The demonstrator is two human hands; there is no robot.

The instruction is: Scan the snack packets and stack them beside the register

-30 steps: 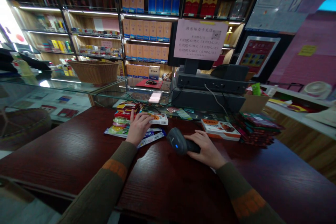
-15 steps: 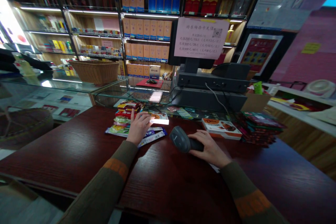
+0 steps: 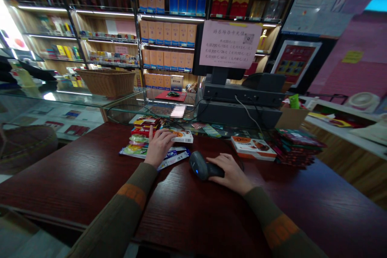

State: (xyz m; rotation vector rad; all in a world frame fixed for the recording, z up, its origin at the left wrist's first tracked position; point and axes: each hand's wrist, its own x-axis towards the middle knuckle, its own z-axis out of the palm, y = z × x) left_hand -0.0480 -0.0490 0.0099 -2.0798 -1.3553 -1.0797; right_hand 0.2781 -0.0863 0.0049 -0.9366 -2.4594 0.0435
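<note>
A dark handheld scanner (image 3: 199, 167) with a small blue light lies low over the brown table (image 3: 181, 209), and my right hand (image 3: 228, 171) is wrapped round its handle. My left hand (image 3: 159, 145) rests with fingers spread on the snack packets, its fingertips at the near left edge of a white-and-orange box (image 3: 183, 135). Under and beside that hand are green packets (image 3: 137, 149), red and yellow packs (image 3: 146, 122) and a blue-and-white stick packet (image 3: 173, 159). Part of these is hidden by the hand.
Another white-and-orange box (image 3: 253, 147) and a stack of dark red packets (image 3: 298, 145) are at the right. Behind stand a monitor base and dark register (image 3: 238, 113) with cables. A wicker basket (image 3: 107, 82) sits on the glass counter, and a woven basket (image 3: 28, 145) is at far left.
My right hand has moved the scanner slightly left and down. The bright light on the box by my left hand is gone, and a blue light shows on the scanner.
</note>
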